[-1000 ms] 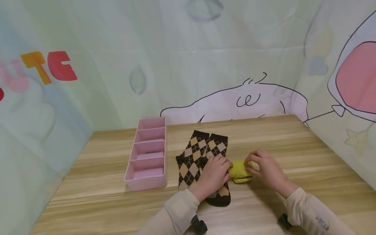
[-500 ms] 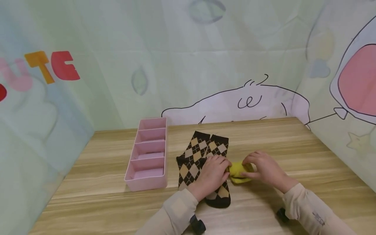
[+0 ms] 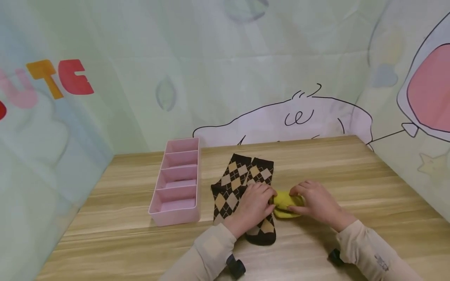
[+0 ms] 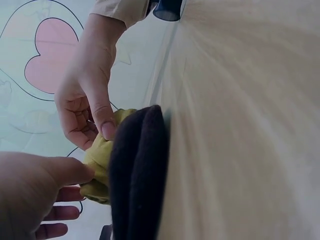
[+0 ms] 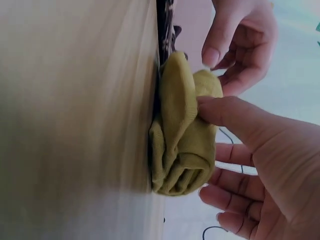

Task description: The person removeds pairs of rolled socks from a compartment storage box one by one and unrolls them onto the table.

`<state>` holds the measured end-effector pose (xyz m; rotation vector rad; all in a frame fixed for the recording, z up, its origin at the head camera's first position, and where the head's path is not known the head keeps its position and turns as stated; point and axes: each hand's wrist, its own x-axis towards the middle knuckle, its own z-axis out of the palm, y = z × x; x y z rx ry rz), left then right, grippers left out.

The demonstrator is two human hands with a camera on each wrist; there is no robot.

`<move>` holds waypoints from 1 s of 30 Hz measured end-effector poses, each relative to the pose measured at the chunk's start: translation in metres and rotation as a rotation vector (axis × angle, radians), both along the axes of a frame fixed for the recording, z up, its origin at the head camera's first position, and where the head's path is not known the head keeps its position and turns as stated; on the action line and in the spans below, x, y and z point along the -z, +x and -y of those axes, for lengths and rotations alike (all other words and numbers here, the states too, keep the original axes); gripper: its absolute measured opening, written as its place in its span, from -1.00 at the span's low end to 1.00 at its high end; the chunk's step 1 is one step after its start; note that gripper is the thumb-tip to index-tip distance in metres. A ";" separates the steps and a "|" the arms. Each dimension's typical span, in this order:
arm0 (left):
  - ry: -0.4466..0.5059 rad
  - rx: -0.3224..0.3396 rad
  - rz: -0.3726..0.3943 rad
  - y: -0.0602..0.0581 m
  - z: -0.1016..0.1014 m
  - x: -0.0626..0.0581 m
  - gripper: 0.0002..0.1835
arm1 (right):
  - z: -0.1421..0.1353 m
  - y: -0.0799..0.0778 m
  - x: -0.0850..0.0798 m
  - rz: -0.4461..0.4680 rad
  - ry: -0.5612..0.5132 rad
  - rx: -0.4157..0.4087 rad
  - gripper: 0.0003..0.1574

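A rolled yellow sock bundle (image 3: 282,200) lies on the table between both hands. In the right wrist view, its ribbed edge and coiled layers (image 5: 182,175) face the camera. My left hand (image 3: 252,207) pinches the bundle's left end, with the palm over the argyle socks. The right hand (image 3: 318,205) grips the other end, thumb in front and forefinger on top. Two black, tan and grey argyle socks (image 3: 225,201) lie flat just left of the bundle. In the left wrist view, the dark toe (image 4: 140,170) of these socks hides part of the yellow roll.
Left of the socks stands a pink box (image 3: 177,218) with several compartments in a row. The wood-grain table (image 3: 112,234) ends at a printed cloth backdrop (image 3: 133,78) behind and at both sides. Black wrist cameras (image 3: 236,268) hang below the sleeves.
The right hand has shifted slightly left, its thumb now lying across the front of the yellow roll with the fingers closer in. My left hand stays nearly in place.
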<state>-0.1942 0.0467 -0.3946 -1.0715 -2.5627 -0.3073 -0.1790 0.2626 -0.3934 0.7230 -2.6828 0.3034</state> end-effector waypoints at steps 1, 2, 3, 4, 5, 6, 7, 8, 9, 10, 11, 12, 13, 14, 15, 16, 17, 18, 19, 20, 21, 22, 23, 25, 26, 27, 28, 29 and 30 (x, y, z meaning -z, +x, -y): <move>-0.001 0.001 0.002 0.000 0.000 0.000 -0.72 | 0.001 0.001 0.000 0.000 0.003 0.007 -0.57; -0.001 0.002 0.006 0.000 0.001 0.000 -0.72 | 0.003 0.002 -0.001 -0.001 0.004 0.011 -0.57; -0.003 0.003 0.009 0.000 0.001 -0.001 -0.71 | 0.004 0.003 -0.001 0.000 0.004 0.016 -0.57; -0.004 0.005 0.011 0.000 0.001 -0.001 -0.71 | 0.005 0.004 -0.002 0.003 0.004 0.023 -0.57; -0.005 0.005 0.012 0.000 0.001 -0.001 -0.71 | 0.006 0.006 -0.002 0.006 0.003 0.029 -0.57; -0.007 0.006 0.011 0.000 0.002 -0.002 -0.71 | 0.006 0.007 -0.003 0.008 0.003 0.034 -0.57; -0.009 0.009 0.013 0.000 0.002 -0.002 -0.71 | 0.007 0.008 -0.003 0.012 0.003 0.038 -0.58; -0.009 0.012 0.017 0.001 0.002 -0.003 -0.70 | 0.008 0.009 -0.004 0.015 0.003 0.043 -0.58; -0.011 0.016 0.020 0.001 0.002 -0.003 -0.70 | 0.008 0.011 -0.004 0.018 0.005 0.049 -0.58; -0.010 0.019 0.023 0.001 0.003 -0.004 -0.70 | 0.009 0.012 -0.004 0.018 0.007 0.053 -0.58; -0.009 0.022 0.026 0.002 0.003 -0.004 -0.69 | 0.010 0.013 -0.004 0.015 0.007 0.055 -0.59; -0.004 0.025 0.025 0.003 0.004 -0.004 -0.68 | 0.010 0.014 -0.005 0.012 0.009 0.058 -0.59; 0.003 0.025 0.023 0.003 0.004 -0.004 -0.68 | 0.011 0.015 -0.005 0.009 0.012 0.061 -0.59; 0.013 0.024 0.018 0.004 0.005 -0.004 -0.67 | 0.012 0.016 -0.005 0.006 0.014 0.063 -0.59; 0.025 0.023 0.003 0.006 0.006 -0.003 -0.68 | 0.012 0.017 -0.005 0.007 0.017 0.067 -0.59; 0.037 0.019 -0.003 0.007 0.007 -0.003 -0.68 | 0.013 0.018 -0.005 0.010 0.019 0.071 -0.60; 0.048 0.012 -0.008 0.009 0.008 -0.003 -0.68 | 0.013 0.020 -0.006 0.014 0.022 0.076 -0.60; 0.060 0.006 -0.010 0.012 0.010 -0.002 -0.69 | 0.013 0.021 -0.006 0.020 0.027 0.081 -0.60; 0.067 -0.002 0.000 0.015 0.011 -0.001 -0.70 | 0.014 0.022 -0.007 0.025 0.029 0.086 -0.60; 0.071 -0.009 0.014 0.017 0.012 0.000 -0.71 | 0.014 0.023 -0.007 0.030 0.032 0.090 -0.60; 0.074 -0.014 0.030 0.020 0.012 0.001 -0.71 | 0.015 0.024 -0.007 0.036 0.034 0.095 -0.60; 0.073 -0.019 0.056 0.023 0.013 0.002 -0.72 | 0.015 0.025 -0.008 0.038 0.035 0.098 -0.61; 0.071 -0.021 0.072 0.026 0.013 0.003 -0.73 | 0.015 0.026 -0.008 0.040 0.037 0.100 -0.61; 0.059 -0.019 0.093 0.031 0.013 0.006 -0.74 | 0.016 0.028 -0.009 0.045 0.039 0.102 -0.61; 0.048 -0.012 0.096 0.033 0.013 0.008 -0.74 | 0.016 0.029 -0.009 0.049 0.041 0.102 -0.61; 0.034 -0.004 0.095 0.035 0.012 0.010 -0.75 | 0.017 0.029 -0.010 0.051 0.041 0.101 -0.61; 0.014 0.005 0.090 0.037 0.012 0.012 -0.75 | 0.017 0.030 -0.010 0.054 0.042 0.100 -0.61; -0.008 0.013 0.080 0.039 0.011 0.013 -0.75 | 0.018 0.031 -0.010 0.059 0.042 0.100 -0.61; -0.028 0.020 0.069 0.040 0.011 0.015 -0.75 | 0.018 0.032 -0.011 0.062 0.042 0.100 -0.61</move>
